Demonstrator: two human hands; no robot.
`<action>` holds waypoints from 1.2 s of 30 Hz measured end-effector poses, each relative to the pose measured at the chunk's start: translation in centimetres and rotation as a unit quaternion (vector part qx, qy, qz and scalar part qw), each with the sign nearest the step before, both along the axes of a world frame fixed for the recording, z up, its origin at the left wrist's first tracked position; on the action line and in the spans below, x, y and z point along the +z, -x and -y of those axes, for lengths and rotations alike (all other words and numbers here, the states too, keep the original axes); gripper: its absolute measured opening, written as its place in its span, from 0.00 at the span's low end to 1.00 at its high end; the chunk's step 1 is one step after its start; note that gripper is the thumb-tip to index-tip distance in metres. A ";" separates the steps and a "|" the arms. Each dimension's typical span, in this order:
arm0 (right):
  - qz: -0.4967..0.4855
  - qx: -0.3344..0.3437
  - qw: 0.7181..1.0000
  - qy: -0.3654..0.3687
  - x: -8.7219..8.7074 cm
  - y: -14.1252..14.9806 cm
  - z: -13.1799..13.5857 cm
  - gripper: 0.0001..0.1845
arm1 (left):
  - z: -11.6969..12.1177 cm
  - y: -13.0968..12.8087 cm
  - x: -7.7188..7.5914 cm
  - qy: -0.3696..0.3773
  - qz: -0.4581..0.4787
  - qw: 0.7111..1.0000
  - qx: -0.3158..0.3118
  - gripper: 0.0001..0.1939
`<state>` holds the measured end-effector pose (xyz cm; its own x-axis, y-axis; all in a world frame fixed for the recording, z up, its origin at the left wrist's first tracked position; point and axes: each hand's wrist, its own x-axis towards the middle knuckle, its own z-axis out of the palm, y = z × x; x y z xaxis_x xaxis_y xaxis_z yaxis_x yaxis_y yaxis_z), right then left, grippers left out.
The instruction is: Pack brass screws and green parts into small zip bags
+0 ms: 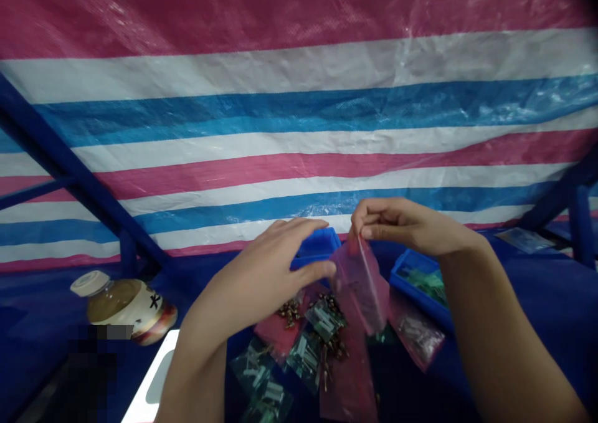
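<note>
My right hand (402, 223) pinches the upper edge of a pink see-through plastic bag (359, 286), which hangs tilted over the table. My left hand (280, 255) is just left of the bag, fingers and thumb apart; its thumb tip meets or nearly meets the bag's edge. Beneath lie several small clear bags (303, 354) with pale pieces inside, a heap of small brass-coloured metal parts (290, 313), and another pink bag (348, 373). Behind my left hand, a blue bin (320, 243) is partly hidden.
Right of the bag stands a blue bin (420, 286) with green contents; a pink bag of small parts (415, 329) lies before it. At left are a drink bottle (126, 304) and a white flat object (156, 379). Blue frame bars (79, 174) and striped plastic sheeting (299, 111) stand behind.
</note>
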<state>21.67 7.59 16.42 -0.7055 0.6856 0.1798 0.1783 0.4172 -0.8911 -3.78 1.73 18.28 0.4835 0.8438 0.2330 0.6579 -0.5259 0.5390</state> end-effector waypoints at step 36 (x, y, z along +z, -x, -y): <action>-0.168 -0.127 0.978 -0.002 0.7 4.3 2.3 0.14 | -1.1 -0.4 0.5 0.081 0.299 0.950 0.045 0.20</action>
<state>17.39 5.31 17.14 -0.4139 0.8294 0.3751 -0.0256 0.4013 -0.9156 -3.37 2.80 18.79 0.2299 0.9232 0.3079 0.2465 -0.3613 0.8993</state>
